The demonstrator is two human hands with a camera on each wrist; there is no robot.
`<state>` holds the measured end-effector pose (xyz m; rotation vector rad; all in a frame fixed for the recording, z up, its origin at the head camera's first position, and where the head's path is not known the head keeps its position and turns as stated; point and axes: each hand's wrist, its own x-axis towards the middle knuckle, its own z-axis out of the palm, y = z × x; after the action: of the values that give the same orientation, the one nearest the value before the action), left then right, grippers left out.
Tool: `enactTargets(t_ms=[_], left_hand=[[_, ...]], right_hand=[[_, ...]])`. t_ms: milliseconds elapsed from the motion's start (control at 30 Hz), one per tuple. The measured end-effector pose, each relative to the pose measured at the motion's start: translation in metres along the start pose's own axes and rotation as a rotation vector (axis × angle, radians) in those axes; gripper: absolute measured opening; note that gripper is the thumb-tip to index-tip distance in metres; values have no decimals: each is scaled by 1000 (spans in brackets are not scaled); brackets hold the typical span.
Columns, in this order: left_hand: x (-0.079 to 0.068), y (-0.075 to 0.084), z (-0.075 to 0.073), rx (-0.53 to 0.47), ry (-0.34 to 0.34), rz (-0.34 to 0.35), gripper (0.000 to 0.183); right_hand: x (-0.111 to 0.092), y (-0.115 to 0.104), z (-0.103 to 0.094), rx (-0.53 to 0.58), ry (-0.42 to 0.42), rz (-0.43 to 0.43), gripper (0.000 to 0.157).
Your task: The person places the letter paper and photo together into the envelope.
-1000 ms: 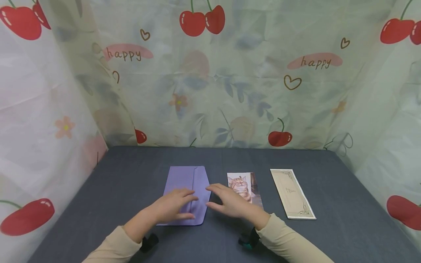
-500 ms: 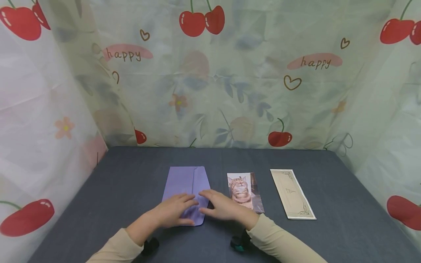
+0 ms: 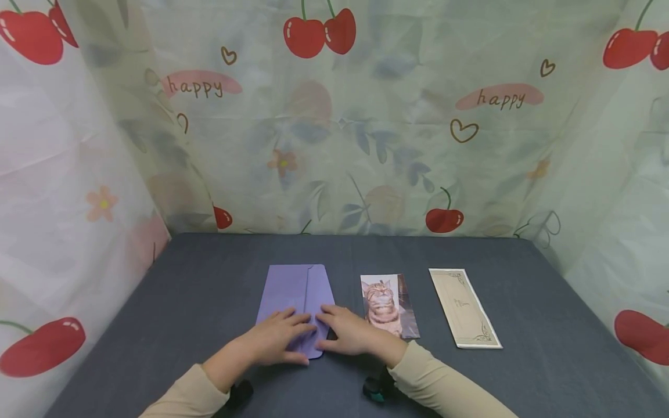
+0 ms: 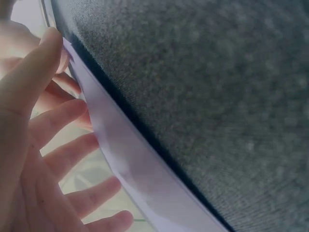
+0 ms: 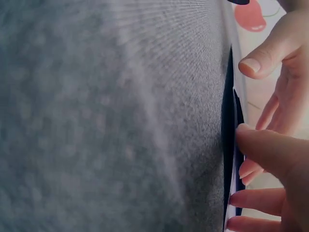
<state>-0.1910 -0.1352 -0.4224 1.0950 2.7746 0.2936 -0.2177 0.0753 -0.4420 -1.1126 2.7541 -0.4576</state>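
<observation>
A purple envelope (image 3: 290, 284) lies on the dark cloth, its long flap seam towards the right side. Across its near left part rests my left hand (image 3: 274, 339), fingers spread and slightly bent. My right hand (image 3: 347, 332) reaches in from the right, its fingertips and thumb touching the flap side, close to the left fingertips. Seen edge-on in the left wrist view, the envelope (image 4: 140, 159) lies beside the spread fingers. In the right wrist view the thumb (image 5: 256, 140) is right at the envelope's edge, with a dark gap showing along it.
A cat photo card (image 3: 381, 302) lies right of the envelope, just beyond the right wrist. Farther right is a long cream paper (image 3: 462, 307) with ornate corners. A cherry-print curtain (image 3: 340, 145) stands behind the dark-covered table (image 3: 209, 278) and at both sides.
My right hand has moved left and slightly nearer, from beside the envelope onto its flap side. The left hand has shifted slightly towards the near edge.
</observation>
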Motion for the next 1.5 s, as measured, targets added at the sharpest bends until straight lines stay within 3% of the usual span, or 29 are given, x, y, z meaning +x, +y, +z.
enactTargets(t_ms=[633, 1000, 1500], left_hand=[[-1, -8, 1, 103, 25, 0, 60], [-4, -14, -3, 157, 87, 71, 58], [-8, -20, -2, 13, 101, 119, 58]], right_hand=[[-2, -6, -2, -37, -33, 38, 61], [-3, -5, -3, -25, -42, 22, 61], [-2, -1, -3, 17, -57, 34, 62]])
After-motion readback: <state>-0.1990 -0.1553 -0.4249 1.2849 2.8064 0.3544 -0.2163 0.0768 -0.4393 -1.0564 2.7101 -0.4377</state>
